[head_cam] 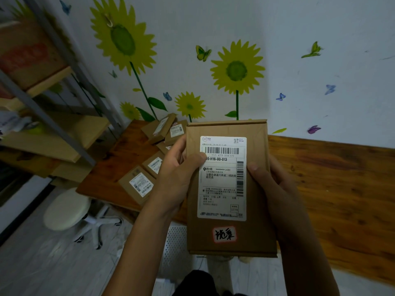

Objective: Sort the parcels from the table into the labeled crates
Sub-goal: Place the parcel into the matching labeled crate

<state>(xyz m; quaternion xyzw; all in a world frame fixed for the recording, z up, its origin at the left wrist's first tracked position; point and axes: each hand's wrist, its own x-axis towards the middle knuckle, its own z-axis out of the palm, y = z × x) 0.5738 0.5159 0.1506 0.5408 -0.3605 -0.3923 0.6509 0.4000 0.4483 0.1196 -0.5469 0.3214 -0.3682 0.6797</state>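
Head view, left to right. At far left, a metal-framed shelf unit [53, 124] with pale wooden boards carries a large, blurred cardboard carton. Below it a round white stool [66, 208] stands on a star base on grey plank flooring.

Next, the desk [119, 159]: dark, glossy wood grain. Along its left part lie the remaining parcels [140, 184], several flat brown cardboard boxes with white printed labels, some overlapping toward the far left corner by the wall. No crates show in this view.

Left hand [177, 176]: the grip is clenched on the held parcel [228, 233], fingers behind its left edge, thumb pressed across the top-left of the shipping label [222, 178]. The parcel is up off the desk, in front of the chest, label face toward us.

The parcel is a flat, rectangular corrugated box, matte, with crisp corners and a folded flap at the top. We judge it light and stiff, since it sits easily between two hands. The cardboard should offer good friction; the glossy label looks slicker. The long edges seem the best hold. A small red-bordered sticker [224, 233] with handwritten characters sits below the label; probably the sorting cue.

Right hand [275, 184]: grasping the right long edge, thumb on the front face, fingers hidden behind.

Beyond: white wall with sunflower decals [237, 70].
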